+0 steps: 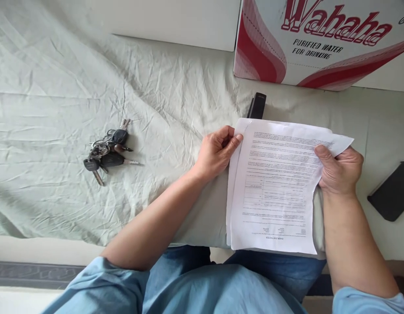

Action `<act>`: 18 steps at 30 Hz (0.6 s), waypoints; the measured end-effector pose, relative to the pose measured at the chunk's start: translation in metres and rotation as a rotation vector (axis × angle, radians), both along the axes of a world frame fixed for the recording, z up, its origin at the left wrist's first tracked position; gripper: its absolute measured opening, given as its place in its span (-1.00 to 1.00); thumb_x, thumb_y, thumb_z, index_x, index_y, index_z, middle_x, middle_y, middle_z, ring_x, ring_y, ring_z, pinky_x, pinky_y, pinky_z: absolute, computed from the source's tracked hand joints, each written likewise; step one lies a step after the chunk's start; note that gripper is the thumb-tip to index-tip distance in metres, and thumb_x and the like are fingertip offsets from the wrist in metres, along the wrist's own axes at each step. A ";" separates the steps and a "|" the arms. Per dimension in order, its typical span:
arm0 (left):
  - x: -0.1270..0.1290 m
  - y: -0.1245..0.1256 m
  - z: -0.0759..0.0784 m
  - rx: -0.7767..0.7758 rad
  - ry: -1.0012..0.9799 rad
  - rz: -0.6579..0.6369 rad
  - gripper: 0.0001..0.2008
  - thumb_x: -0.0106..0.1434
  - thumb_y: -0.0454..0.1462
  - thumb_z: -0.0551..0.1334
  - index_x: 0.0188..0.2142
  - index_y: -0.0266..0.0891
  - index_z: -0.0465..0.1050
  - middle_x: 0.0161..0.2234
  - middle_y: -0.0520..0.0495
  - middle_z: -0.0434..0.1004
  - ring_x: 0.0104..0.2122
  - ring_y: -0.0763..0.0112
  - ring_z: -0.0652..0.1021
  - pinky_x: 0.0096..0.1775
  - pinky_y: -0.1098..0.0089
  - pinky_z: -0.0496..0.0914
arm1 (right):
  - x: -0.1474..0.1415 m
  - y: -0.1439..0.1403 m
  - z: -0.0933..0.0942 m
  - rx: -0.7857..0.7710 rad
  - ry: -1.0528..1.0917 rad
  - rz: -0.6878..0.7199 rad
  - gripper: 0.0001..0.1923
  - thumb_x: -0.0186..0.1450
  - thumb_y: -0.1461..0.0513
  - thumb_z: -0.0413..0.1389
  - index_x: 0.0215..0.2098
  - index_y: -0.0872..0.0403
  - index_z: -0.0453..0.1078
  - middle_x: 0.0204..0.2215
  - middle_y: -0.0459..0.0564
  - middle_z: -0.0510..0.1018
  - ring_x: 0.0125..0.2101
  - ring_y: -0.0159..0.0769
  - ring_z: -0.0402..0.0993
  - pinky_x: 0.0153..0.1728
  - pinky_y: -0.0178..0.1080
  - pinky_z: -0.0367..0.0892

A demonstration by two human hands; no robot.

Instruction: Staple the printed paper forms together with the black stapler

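Observation:
A few white printed sheets (274, 187) lie stacked on a pale green cloth-covered surface (58, 87), their text upside down to me. My left hand (217, 152) pinches the stack's upper left corner between thumb and fingers. My right hand (339, 170) grips the right edge, thumb on top of the paper. A black stapler (257, 105) lies just beyond the top edge of the sheets, partly hidden by them.
A bunch of keys with black fobs (107, 152) rests on the cloth to the left. A black phone (393, 191) lies at the right edge. A red and white water carton (320, 39) stands at the back right, a white panel (172, 19) beside it.

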State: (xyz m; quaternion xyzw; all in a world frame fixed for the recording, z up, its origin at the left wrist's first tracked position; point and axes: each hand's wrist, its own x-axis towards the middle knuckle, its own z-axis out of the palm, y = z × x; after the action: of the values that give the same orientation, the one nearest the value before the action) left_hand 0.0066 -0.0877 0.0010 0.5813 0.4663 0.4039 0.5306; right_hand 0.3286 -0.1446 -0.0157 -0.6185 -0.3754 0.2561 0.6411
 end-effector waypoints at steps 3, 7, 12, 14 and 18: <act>-0.001 0.001 -0.004 0.051 0.014 0.002 -0.50 0.55 0.20 0.37 -0.29 -0.10 0.43 -0.49 0.09 0.25 -0.46 0.44 0.24 -0.41 0.29 0.14 | -0.001 0.001 0.000 0.040 -0.016 -0.008 -0.47 -0.08 -0.13 0.76 -0.31 -0.05 0.82 -0.35 0.00 0.85 -0.27 0.06 0.82 -0.11 0.18 0.80; 0.000 0.003 -0.009 0.083 -0.016 -0.003 -0.45 0.59 0.25 0.31 -0.30 -0.12 0.44 -0.48 0.06 0.31 -0.44 0.42 0.32 -0.41 0.32 0.20 | 0.003 0.001 -0.004 0.023 -0.031 -0.015 -0.45 -0.04 -0.18 0.75 -0.29 -0.03 0.83 -0.29 -0.01 0.88 -0.23 0.03 0.85 -0.07 0.17 0.81; 0.001 0.005 -0.014 0.081 -0.042 -0.030 -0.35 0.44 0.32 0.46 -0.38 -0.14 0.44 -0.48 0.04 0.39 -0.46 0.45 0.34 -0.42 0.32 0.22 | 0.008 0.000 -0.008 -0.009 -0.053 0.027 -0.42 -0.02 -0.19 0.75 -0.28 0.00 0.82 -0.22 0.02 0.90 -0.22 -0.05 0.84 -0.07 0.06 0.79; 0.002 0.006 -0.016 0.063 -0.077 -0.036 -0.39 0.38 0.31 0.53 -0.33 -0.15 0.55 -0.44 0.01 0.52 -0.44 0.43 0.43 -0.40 0.33 0.29 | 0.009 0.001 -0.009 -0.028 -0.031 0.055 -0.38 -0.04 -0.18 0.77 -0.26 0.03 0.80 -0.24 0.02 0.89 -0.26 -0.11 0.82 -0.13 -0.02 0.77; 0.003 0.007 -0.017 0.012 -0.179 -0.013 -0.41 0.30 0.27 0.61 -0.33 -0.16 0.59 -0.42 0.00 0.60 -0.41 0.40 0.52 -0.39 0.36 0.40 | 0.012 0.007 -0.009 0.005 0.083 0.076 -0.30 -0.18 -0.14 0.82 -0.26 0.00 0.72 -0.32 -0.11 0.84 -0.34 -0.27 0.72 -0.24 -0.15 0.71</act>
State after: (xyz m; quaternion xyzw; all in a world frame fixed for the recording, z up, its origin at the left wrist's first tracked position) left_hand 0.0097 -0.0802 -0.0156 0.5491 0.4110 0.4537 0.5690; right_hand 0.3404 -0.1372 -0.0243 -0.5912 -0.3724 0.3046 0.6473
